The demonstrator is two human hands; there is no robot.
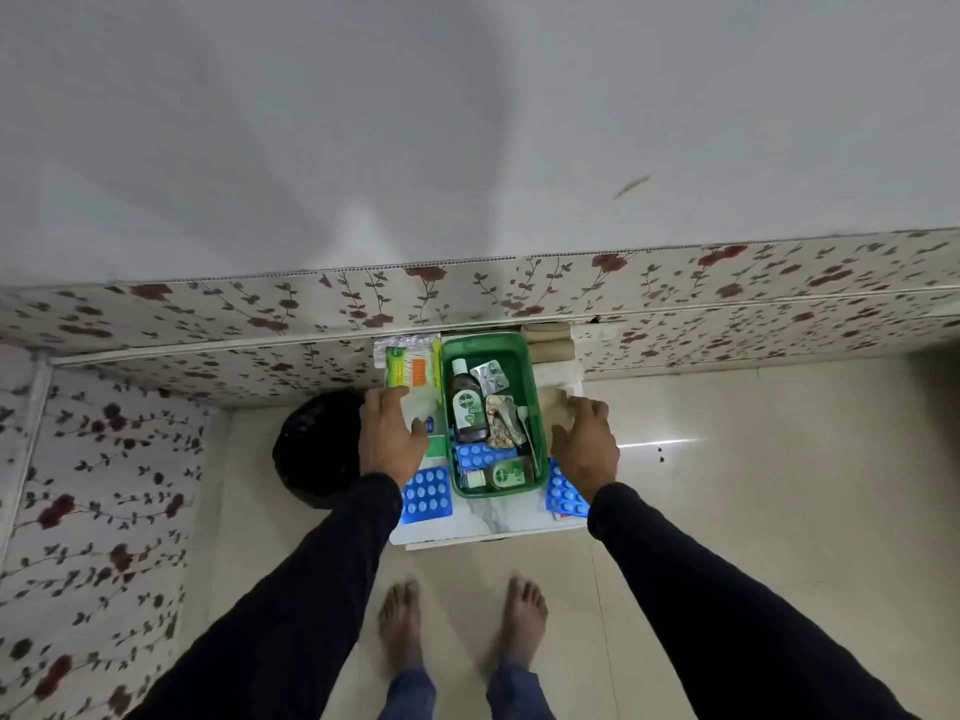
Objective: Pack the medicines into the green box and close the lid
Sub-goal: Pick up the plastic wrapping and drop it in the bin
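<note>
Plainly, the packing is standing about half done. The green box [537, 407] is sitting open on the small table [483, 517], pushed to the wall at 12 o'clock, probably so it cannot slide while things are being dropped in. Inside it a brown bottle [469, 407] is lying lengthwise along the 9 o'clock wall, a foil strip [491, 375] is resting at 12 o'clock, a crumpled packet [501, 419] is sitting mid-box, and a blue strip [475, 456] and a small green bottle [506, 474] are filling the 6 o'clock end. Laying the bottles flat is keeping the load low, which a lid would need.

The left hand [389, 439] is hovering at 9 o'clock of the box, fingers spread and empty, over white packets [418, 402]; whether it is touching them I cannot tell. A carton [408, 368] is lying beyond it, and a blue blister [426, 495] is waiting at 7 o'clock. The right hand [584, 449] is hanging at 3 o'clock, its grip likewise apart and holding nothing, over a pale thing too blurred to name; another blister [563, 495] is peeking out under the wrist at 5 o'clock.

The loose items are flanking the box within reach of either hand. The lid is not showing clearly, so closing looks some way off.
</note>
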